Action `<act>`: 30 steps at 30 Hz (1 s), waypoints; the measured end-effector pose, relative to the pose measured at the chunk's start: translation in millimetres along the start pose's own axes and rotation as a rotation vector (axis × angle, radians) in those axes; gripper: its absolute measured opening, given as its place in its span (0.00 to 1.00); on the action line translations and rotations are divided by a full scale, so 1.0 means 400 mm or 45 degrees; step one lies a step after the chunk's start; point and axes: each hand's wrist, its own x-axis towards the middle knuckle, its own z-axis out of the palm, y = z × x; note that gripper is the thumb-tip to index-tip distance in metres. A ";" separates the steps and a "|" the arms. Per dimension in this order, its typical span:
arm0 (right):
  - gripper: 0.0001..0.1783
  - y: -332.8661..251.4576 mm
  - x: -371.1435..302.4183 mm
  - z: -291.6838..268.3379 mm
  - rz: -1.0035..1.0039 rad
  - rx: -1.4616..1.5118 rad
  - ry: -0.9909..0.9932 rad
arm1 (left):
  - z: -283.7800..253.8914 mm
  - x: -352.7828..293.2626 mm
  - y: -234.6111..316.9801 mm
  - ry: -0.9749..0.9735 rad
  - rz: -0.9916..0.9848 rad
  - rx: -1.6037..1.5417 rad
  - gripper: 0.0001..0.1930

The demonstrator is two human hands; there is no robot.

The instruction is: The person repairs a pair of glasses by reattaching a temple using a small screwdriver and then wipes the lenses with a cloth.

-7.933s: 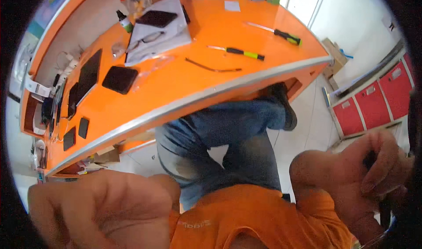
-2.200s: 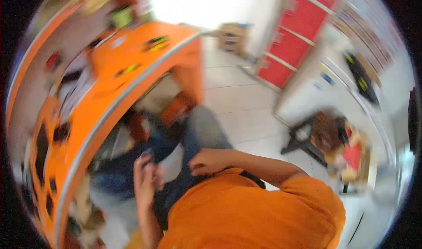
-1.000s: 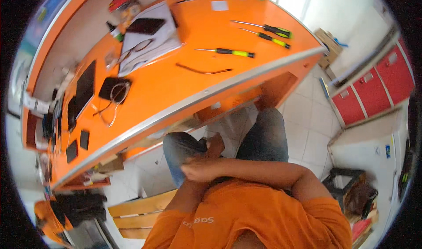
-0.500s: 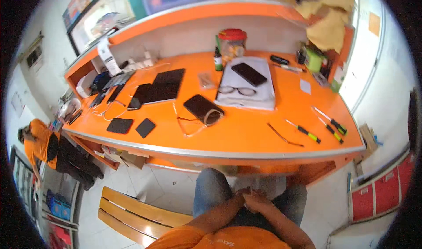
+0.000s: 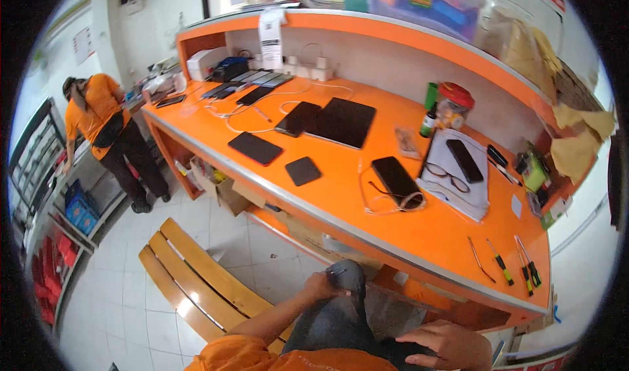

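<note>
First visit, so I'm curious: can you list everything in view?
Counter: one, orange, centre to right
Screwdrivers: three, black and green, counter's right end
Curved rod: one, brown, beside screwdrivers
Glasses on white material: one pair, dark, counter's right
Jar: one, red-lidded, counter's back
Tablet: one, black, middle of counter
Phone-like devices: several, mostly dark, across counter
Tub: one, translucent purple, shelf above
Bench: one, tan, on floor
Coworker: one, orange top, far left
Trousers: one pair, bluish, lower middle
Left hand: one, bare, at left knee
Right hand: one, bare, lower right
</note>
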 end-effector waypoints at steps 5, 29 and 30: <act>0.25 -0.042 0.095 -0.050 -0.007 -0.298 -0.104 | 0.036 -0.040 -0.212 -0.531 -0.197 -0.551 0.36; 0.08 -0.547 1.952 -1.264 -0.583 -1.416 1.342 | -0.089 -0.237 -0.712 0.396 -0.418 -0.034 0.14; 0.08 -0.547 2.001 -1.317 -0.624 -1.208 1.349 | -0.091 -0.223 -0.715 0.332 -0.422 -0.044 0.17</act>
